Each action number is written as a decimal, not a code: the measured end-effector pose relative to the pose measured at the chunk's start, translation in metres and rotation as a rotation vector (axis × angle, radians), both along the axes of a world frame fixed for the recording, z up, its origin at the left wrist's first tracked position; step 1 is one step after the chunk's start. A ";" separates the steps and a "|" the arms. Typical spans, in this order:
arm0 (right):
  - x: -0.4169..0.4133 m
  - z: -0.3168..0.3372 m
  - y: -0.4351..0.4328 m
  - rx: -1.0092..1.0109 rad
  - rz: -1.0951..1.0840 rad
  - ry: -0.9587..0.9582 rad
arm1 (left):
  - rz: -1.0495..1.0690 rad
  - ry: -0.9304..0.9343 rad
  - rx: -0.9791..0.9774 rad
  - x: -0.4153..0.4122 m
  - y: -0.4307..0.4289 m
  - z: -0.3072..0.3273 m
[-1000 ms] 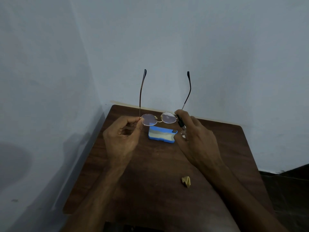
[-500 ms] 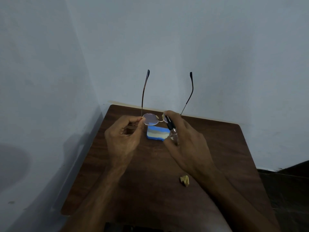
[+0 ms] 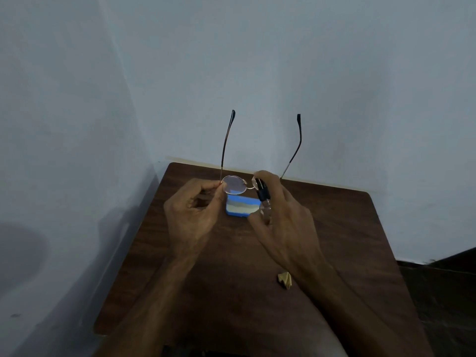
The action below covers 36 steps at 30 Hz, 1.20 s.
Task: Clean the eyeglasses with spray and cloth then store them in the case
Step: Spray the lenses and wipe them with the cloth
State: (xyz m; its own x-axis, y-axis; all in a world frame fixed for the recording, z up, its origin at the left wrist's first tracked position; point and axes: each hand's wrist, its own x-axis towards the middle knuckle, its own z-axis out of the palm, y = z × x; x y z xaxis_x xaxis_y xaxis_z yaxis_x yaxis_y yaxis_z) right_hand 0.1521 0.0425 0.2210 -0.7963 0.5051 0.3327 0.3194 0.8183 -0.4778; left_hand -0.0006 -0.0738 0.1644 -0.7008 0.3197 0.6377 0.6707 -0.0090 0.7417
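Thin-framed round eyeglasses [image 3: 234, 185] hang above the table with both temples pointing up toward the wall. My left hand [image 3: 192, 215] pinches the frame at its left hinge. My right hand [image 3: 284, 222] grips a small clear spray bottle [image 3: 264, 199] with a black nozzle, held close to the right lens, which it partly hides. Below the lenses a blue case [image 3: 240, 206] with pale stripes lies on the table. A small crumpled yellow cloth [image 3: 284, 279] rests near my right forearm.
The dark wooden table [image 3: 347, 228] stands in a corner, with pale walls at its left and far edges. To the right the table ends and a dark floor lies below.
My right hand with the spray bottle has moved left, from the right hinge to in front of the right lens. The glasses stay held up in my left hand.
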 end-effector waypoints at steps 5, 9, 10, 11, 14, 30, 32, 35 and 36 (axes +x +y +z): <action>0.010 -0.014 0.005 -0.097 -0.002 0.081 | 0.010 0.004 -0.013 0.001 0.006 0.002; 0.024 -0.029 0.015 -0.288 -0.079 0.207 | -0.024 -0.012 -0.002 0.003 0.012 0.003; 0.030 -0.035 0.019 -0.302 -0.102 0.232 | -0.030 -0.021 -0.002 0.004 0.013 0.002; 0.037 -0.043 0.023 -0.322 -0.124 0.263 | -0.033 -0.032 -0.004 0.004 0.015 0.001; 0.063 -0.079 0.043 -0.400 -0.194 0.374 | -0.056 -0.060 0.002 0.006 0.018 -0.004; 0.159 -0.247 0.093 -0.621 -0.619 0.227 | -0.137 -0.038 -0.147 0.019 0.030 -0.026; 0.160 -0.250 0.094 -0.612 -0.621 0.206 | -0.142 -0.040 -0.165 0.020 0.031 -0.025; 0.163 -0.253 0.094 -0.645 -0.655 0.201 | -0.147 -0.033 -0.182 0.021 0.033 -0.025; 0.164 -0.253 0.093 -0.656 -0.666 0.198 | -0.145 -0.029 -0.189 0.021 0.033 -0.026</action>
